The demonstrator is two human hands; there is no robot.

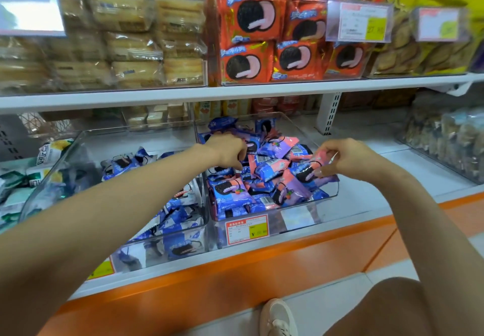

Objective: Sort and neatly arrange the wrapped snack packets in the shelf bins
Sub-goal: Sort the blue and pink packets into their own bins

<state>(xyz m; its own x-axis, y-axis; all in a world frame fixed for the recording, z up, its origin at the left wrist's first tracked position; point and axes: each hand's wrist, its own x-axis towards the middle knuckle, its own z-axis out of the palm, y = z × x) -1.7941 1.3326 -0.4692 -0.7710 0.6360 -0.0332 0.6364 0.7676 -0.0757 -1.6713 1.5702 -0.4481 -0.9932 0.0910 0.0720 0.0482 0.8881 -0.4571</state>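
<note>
Tag (pixel 247 229) reads ¥; R hand (pixel 347 159) pinches pink pkt (pixel 319 158); L hand (pixel 227 152) grip unclear.

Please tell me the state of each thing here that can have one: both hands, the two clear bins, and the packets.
left hand: over the right bin, fingers curled down into the pile; grip cannot be told.
right hand: pinches a pink packet above the pile.
right bin: open-topped, heaped with jumbled packets.
left bin: open-topped, partly filled with loose blue-and-white packets.
orange packets: stacked upright on the upper shelf.
</note>
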